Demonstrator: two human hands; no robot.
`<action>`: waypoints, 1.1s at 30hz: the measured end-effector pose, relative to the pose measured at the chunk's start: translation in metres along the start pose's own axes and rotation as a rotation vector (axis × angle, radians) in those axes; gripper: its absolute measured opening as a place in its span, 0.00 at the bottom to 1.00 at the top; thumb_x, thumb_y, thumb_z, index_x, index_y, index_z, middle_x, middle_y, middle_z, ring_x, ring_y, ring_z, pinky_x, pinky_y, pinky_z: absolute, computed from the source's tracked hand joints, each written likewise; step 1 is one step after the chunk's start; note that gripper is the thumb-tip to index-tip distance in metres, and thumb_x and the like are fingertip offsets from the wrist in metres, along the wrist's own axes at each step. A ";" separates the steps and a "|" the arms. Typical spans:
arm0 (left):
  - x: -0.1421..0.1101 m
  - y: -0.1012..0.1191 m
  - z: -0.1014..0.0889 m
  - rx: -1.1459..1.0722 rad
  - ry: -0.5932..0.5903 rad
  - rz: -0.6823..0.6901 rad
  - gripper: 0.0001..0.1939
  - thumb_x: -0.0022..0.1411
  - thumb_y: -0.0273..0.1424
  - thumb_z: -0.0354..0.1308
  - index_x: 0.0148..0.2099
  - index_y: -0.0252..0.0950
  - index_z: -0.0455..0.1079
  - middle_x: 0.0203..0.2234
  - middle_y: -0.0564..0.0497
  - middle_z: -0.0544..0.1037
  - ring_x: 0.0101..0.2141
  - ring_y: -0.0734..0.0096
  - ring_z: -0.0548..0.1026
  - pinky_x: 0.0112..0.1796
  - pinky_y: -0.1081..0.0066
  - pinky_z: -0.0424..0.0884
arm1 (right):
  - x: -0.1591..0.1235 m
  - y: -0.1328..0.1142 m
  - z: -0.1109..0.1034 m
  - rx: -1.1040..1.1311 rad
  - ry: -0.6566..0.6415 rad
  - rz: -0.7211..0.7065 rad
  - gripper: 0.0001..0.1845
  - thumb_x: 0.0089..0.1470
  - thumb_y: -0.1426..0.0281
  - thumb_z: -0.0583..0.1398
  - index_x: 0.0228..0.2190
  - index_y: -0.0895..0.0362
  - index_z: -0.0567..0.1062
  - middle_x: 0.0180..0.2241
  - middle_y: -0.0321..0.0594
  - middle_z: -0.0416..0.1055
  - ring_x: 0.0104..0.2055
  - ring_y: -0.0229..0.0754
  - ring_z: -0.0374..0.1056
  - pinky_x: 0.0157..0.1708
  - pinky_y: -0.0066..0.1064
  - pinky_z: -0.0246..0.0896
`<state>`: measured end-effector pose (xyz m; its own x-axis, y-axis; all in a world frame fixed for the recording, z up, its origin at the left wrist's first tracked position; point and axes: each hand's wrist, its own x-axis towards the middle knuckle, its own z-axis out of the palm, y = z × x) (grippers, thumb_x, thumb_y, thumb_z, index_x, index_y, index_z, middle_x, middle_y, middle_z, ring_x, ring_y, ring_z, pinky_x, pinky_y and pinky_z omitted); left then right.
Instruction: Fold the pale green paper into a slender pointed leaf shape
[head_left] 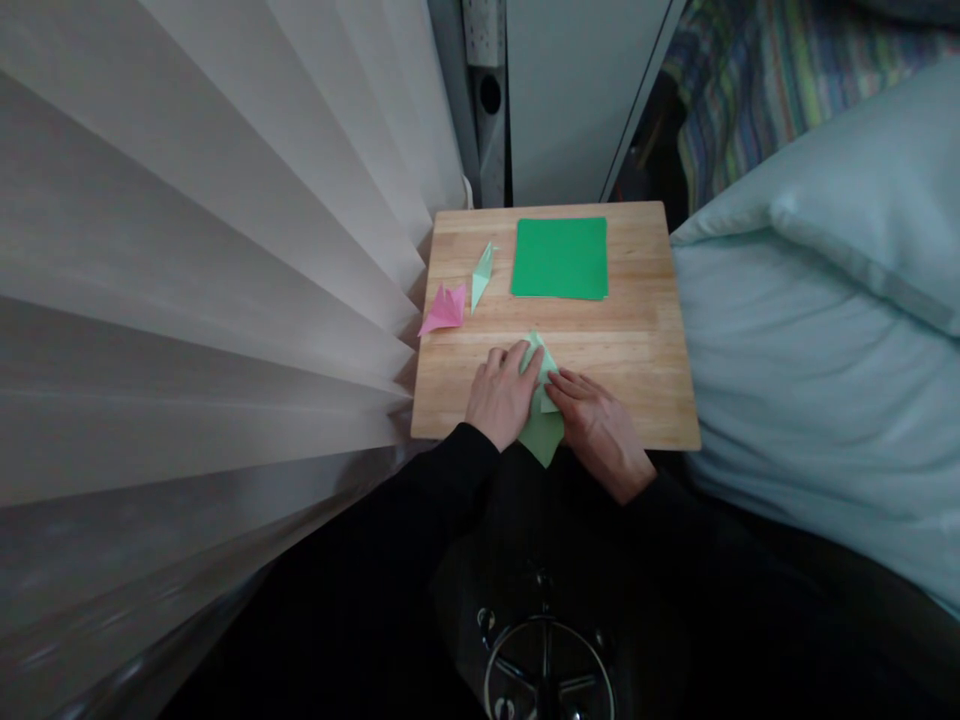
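Observation:
A partly folded sheet of light green origami paper lies at the front of the small wooden table, its lower corner reaching past the front edge. My left hand, fingers bent, holds its upper left part down against the wood. From the other side, my right hand has its fingers closed together at the paper's right edge. Beyond my left hand lie a narrow pale green folded paper piece and a pink folded paper piece. Both hands cover parts of the sheet's folds.
A stack of green paper rests at the back of the table. Pleated white curtain presses along the left edge. Pale blue bedding borders the right side, and a grey cabinet panel stands behind. Below is a dark chair base.

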<state>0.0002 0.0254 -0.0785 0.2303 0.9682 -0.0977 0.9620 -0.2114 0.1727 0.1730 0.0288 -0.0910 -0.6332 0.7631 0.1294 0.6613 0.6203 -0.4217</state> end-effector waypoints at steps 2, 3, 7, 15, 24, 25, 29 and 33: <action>0.001 -0.001 0.001 0.005 0.007 0.002 0.26 0.75 0.35 0.47 0.71 0.36 0.58 0.66 0.41 0.65 0.53 0.53 0.65 0.51 0.57 0.71 | 0.001 0.000 -0.002 -0.001 -0.005 -0.009 0.17 0.63 0.82 0.56 0.48 0.64 0.81 0.57 0.55 0.76 0.62 0.55 0.71 0.63 0.46 0.67; 0.001 -0.001 0.001 0.005 0.007 0.001 0.26 0.75 0.36 0.47 0.72 0.37 0.58 0.66 0.42 0.65 0.53 0.53 0.65 0.51 0.57 0.71 | 0.001 0.001 -0.002 -0.003 -0.010 -0.012 0.16 0.63 0.81 0.56 0.47 0.64 0.81 0.57 0.55 0.76 0.62 0.55 0.71 0.63 0.46 0.67; 0.002 -0.001 -0.002 0.004 -0.014 -0.008 0.25 0.75 0.35 0.46 0.71 0.43 0.59 0.66 0.44 0.65 0.53 0.53 0.65 0.49 0.58 0.72 | 0.002 0.001 -0.003 0.002 -0.042 -0.011 0.16 0.62 0.81 0.56 0.48 0.61 0.80 0.57 0.53 0.76 0.63 0.54 0.70 0.63 0.48 0.65; 0.005 -0.006 0.000 0.030 -0.009 0.004 0.24 0.76 0.29 0.43 0.70 0.40 0.61 0.66 0.45 0.66 0.52 0.55 0.65 0.48 0.59 0.73 | 0.004 0.000 -0.008 -0.004 -0.085 -0.012 0.17 0.62 0.82 0.55 0.46 0.59 0.79 0.57 0.51 0.76 0.62 0.54 0.70 0.60 0.48 0.66; 0.008 -0.008 0.000 0.031 -0.012 0.001 0.26 0.74 0.30 0.50 0.71 0.38 0.59 0.66 0.44 0.66 0.51 0.54 0.66 0.47 0.60 0.74 | 0.003 -0.003 -0.008 -0.044 -0.107 0.003 0.19 0.63 0.83 0.52 0.48 0.60 0.78 0.60 0.51 0.74 0.65 0.56 0.68 0.63 0.52 0.62; 0.007 -0.008 0.000 0.029 -0.008 0.004 0.26 0.74 0.29 0.49 0.71 0.38 0.58 0.65 0.44 0.66 0.51 0.55 0.66 0.47 0.60 0.74 | 0.003 -0.003 -0.008 -0.042 -0.108 0.005 0.20 0.63 0.83 0.52 0.48 0.60 0.78 0.60 0.51 0.74 0.65 0.56 0.68 0.63 0.53 0.62; 0.006 -0.007 0.001 0.026 0.008 0.013 0.26 0.75 0.29 0.45 0.72 0.42 0.57 0.65 0.46 0.67 0.51 0.56 0.66 0.46 0.61 0.75 | 0.004 -0.004 -0.008 -0.037 -0.114 0.009 0.21 0.62 0.85 0.52 0.48 0.60 0.78 0.60 0.49 0.75 0.65 0.56 0.67 0.64 0.53 0.61; 0.006 -0.007 0.001 0.036 0.013 0.016 0.28 0.75 0.28 0.46 0.74 0.44 0.54 0.64 0.46 0.67 0.50 0.56 0.66 0.45 0.61 0.75 | 0.004 -0.004 -0.008 -0.045 -0.112 0.009 0.21 0.61 0.86 0.52 0.47 0.59 0.78 0.60 0.49 0.75 0.65 0.55 0.68 0.64 0.53 0.60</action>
<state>-0.0048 0.0323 -0.0817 0.2438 0.9663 -0.0820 0.9629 -0.2311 0.1392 0.1706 0.0310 -0.0815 -0.6667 0.7450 0.0240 0.6828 0.6233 -0.3810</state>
